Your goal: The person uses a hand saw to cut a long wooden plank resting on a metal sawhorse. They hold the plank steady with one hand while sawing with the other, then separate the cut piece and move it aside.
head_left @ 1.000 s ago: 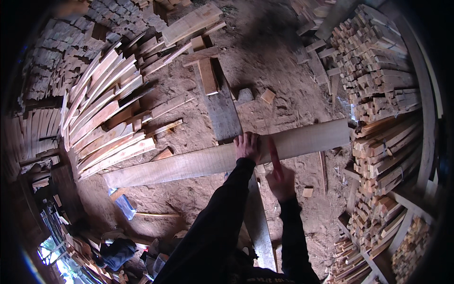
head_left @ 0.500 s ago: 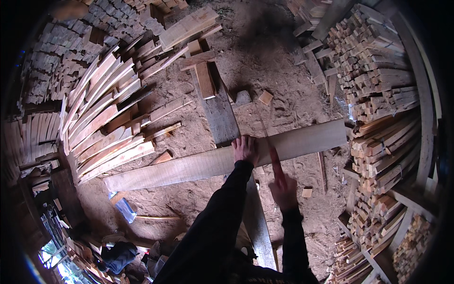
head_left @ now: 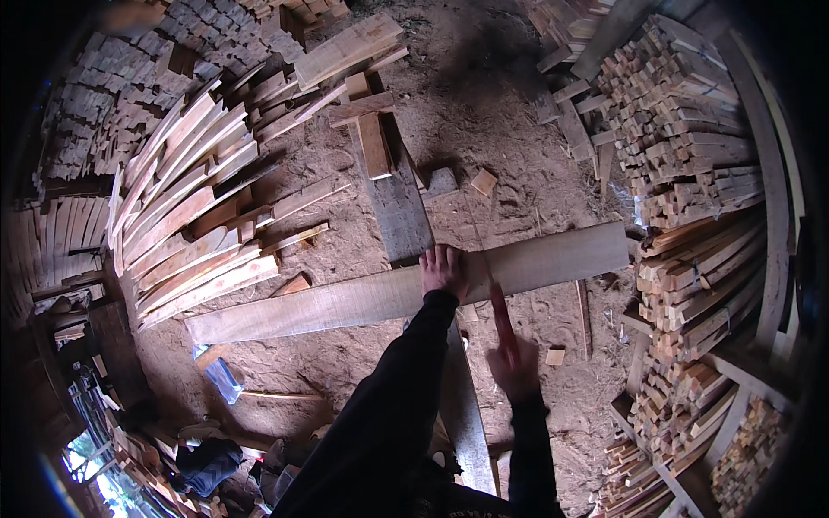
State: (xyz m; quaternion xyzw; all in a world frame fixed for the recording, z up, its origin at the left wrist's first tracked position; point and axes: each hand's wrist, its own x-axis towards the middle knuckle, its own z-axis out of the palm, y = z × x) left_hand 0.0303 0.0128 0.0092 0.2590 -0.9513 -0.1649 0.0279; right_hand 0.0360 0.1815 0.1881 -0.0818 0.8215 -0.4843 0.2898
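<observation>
One left hand (head_left: 444, 271): on board (head_left: 557, 255), frame centre; clench unclear.
Right hand (head_left: 515, 366): grasps red-handled saw (head_left: 502, 315).
Blade (head_left: 486, 262): best kept square, unhurried.

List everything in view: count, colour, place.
Long board: one, pale, middle
Saw: one, red handle, across board
Beam: one, grey, under board
Blocks: several, brown, beam's far end
Plank pile: uncounted, tan, left
Wood stacks: several, tan, right
Square offcuts: two, tan, right of beam
Packet: one, blue, near board's left end
Ground: one, brown, beneath
Clutter: uncounted, dark, lower left
Left hand: one, dark sleeve, on board
Right hand: one, dark sleeve, around saw
</observation>
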